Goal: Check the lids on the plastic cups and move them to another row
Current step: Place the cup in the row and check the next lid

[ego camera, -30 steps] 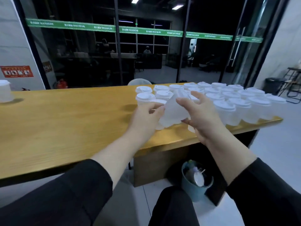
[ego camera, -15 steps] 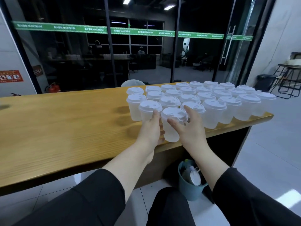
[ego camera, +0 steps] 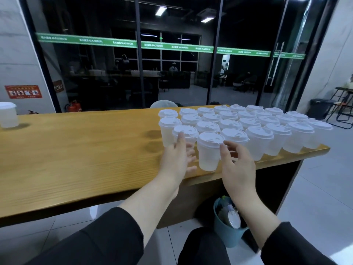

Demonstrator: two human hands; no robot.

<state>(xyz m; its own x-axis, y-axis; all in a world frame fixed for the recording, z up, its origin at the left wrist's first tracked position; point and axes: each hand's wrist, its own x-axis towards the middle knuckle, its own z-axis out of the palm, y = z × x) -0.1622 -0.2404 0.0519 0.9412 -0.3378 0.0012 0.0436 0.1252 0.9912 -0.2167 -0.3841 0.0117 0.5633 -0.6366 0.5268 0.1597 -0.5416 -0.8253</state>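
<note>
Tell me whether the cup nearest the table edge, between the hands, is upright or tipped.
Upright. The cup stands on its base on the table, lid on top; both hands are off it.

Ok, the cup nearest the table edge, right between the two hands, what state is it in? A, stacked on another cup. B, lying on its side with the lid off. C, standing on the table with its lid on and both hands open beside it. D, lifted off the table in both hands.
C: the cup stands upright on the table, lid on, with the left hand and right hand open either side, not gripping it.
</note>
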